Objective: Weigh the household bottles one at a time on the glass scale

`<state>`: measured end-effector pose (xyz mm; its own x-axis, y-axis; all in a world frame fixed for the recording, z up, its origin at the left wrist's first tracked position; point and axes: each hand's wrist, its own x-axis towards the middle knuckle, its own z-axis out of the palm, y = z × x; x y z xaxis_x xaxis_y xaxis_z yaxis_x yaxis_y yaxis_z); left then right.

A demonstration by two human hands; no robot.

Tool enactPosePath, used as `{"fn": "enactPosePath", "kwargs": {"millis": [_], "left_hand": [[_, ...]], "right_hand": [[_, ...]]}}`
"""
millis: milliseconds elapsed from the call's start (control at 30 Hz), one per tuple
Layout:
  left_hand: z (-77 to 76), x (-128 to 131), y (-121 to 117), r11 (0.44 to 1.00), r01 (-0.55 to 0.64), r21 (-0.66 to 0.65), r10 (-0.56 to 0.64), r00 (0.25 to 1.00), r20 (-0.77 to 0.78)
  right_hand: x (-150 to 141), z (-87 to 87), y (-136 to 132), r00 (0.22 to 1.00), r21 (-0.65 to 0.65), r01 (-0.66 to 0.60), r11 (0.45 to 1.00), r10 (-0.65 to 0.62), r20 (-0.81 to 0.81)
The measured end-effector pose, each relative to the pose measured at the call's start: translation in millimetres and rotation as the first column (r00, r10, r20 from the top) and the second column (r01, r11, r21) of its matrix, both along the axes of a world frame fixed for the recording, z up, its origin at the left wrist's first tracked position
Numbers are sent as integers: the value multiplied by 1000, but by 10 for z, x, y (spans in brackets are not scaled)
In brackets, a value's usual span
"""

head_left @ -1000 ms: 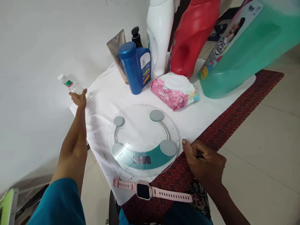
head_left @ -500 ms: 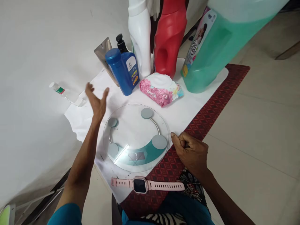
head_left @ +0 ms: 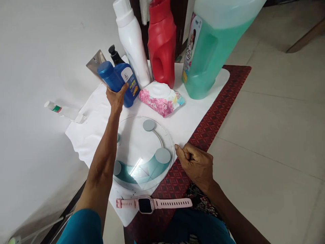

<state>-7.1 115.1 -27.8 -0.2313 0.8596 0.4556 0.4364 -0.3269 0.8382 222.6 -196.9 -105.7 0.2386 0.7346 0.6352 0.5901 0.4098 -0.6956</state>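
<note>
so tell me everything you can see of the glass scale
The glass scale is a round, clear plate lying flat on the white cloth, its near right rim reaching over the red patterned mat. It has four grey pads, a curved metal bar and a teal band whose display is unreadable under glare. The left forearm crosses in front, hiding its left rim. The right hand is beside it; contact is unclear.

- Stretches left arm (head_left: 103,161) forward, nearly straight.
- Holds left hand (head_left: 116,99) with thumb (head_left: 124,88) upward and other fingers partly hidden.
- Curls right hand (head_left: 195,163) into a fist with thumb pointing forward-left.
- Angles right forearm (head_left: 233,217) in from lower right.
</note>
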Motion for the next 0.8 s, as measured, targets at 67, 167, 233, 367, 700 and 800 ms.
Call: {"fn": "enactPosePath", "kwargs": {"millis": [67,167,233,367,700,800], "left_hand": [[8,73,-41,996,-81,-22,82,995,64],[108,118,-224,990,-140,-21,141,979,146],[244,79,-425,988,-151,18,145,974,175],[606,-104,-1047,985,-127,114,116,989,96],[486,-214,-2772,955,-284,-83,282,959,-27],[368,-137,-2970,945,-308,-115,311,950,10]], "right_hand": [[1,-2,4,1000,5,3,1000,-3,1],[-2,1,15,1000,20,6,1000,-6,15],[-4,3,21,1000,27,7,1000,-8,19],[-5,3,17,1000,12,7,1000,-7,3],[-13,-22,26,999,-116,-2,993,-2,-36],[-15,-26,28,1000,-147,-1,989,-3,-27]]}}
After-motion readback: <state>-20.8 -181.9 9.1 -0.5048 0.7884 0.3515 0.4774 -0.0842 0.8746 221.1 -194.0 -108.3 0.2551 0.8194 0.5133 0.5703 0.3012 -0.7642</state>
